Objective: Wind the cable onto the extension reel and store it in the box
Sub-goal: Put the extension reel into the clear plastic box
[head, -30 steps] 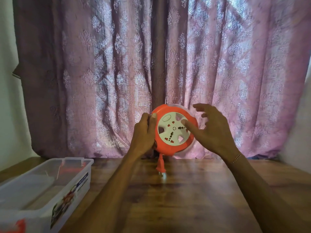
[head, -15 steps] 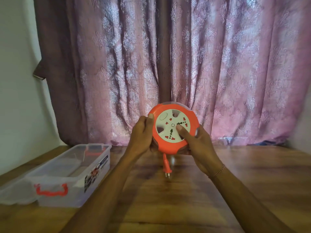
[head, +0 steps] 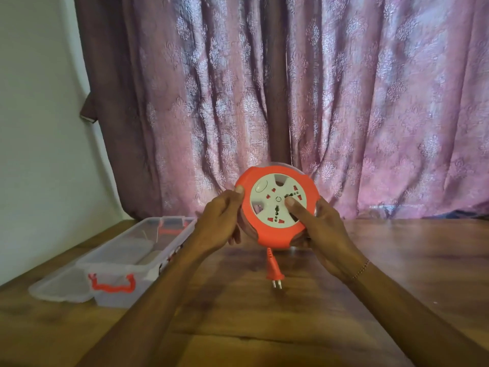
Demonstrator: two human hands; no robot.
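I hold a round orange extension reel (head: 267,229) with a white socket face upright above the wooden table (head: 370,274). My left hand (head: 219,223) grips its left rim, thumb on the orange edge. My right hand (head: 322,234) cups the right and lower side, with the thumb pressed on the white face. A short end of orange cable with its plug (head: 274,272) hangs from the reel's bottom, the pins near the tabletop. A clear plastic box (head: 127,263) with an orange latch stands open at the left.
The box's clear lid (head: 57,284) lies beside it at the left. A pink patterned curtain (head: 344,102) hangs close behind the table. A white wall (head: 39,128) runs along the left side.
My right hand went from spread fingers on the reel's face to a grip on its right side. The view swung left and down, so more of the box and its lid shows.
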